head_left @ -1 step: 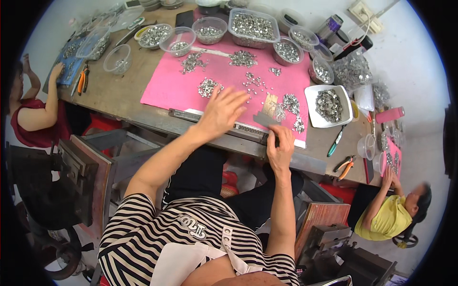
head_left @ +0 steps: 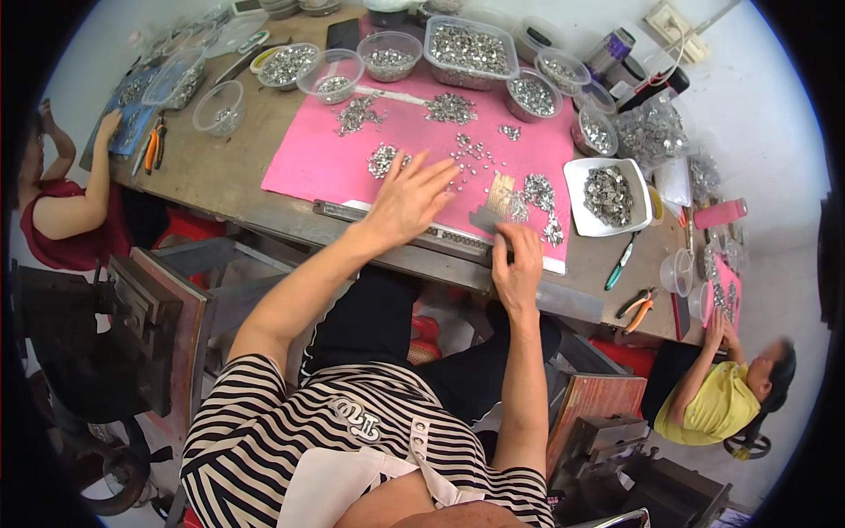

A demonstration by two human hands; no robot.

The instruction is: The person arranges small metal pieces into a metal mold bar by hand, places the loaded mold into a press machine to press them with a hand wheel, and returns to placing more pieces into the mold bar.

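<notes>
My left hand (head_left: 407, 199) hovers flat over the near part of a pink cloth (head_left: 308, 154), its fingers stretched and apart, with nothing in them. Just beyond its fingers lies a small heap of shiny metal pieces (head_left: 385, 161). A long slotted metal rail (head_left: 453, 239) runs along the table's near edge, partly hidden under my left wrist. At the rail's right end my right hand (head_left: 519, 264) is closed, thumb on the near side; its fingertips are partly hidden. A flat grey plate (head_left: 486, 216) touches or nearly touches those fingers. Brass-coloured strips (head_left: 501, 191) lie beyond it.
Clear tubs of metal pieces (head_left: 469, 53) line the back. A white dish (head_left: 607, 195) of darker pieces stands right, near green-handled tweezers or pliers (head_left: 620, 264) and orange-handled pliers (head_left: 637, 308). Co-workers sit at left (head_left: 75, 220) and right (head_left: 717, 396).
My right fingers have lifted slightly at the rail's end. My left hand has shifted only a little, and the co-worker's hand at the left has moved slightly.
</notes>
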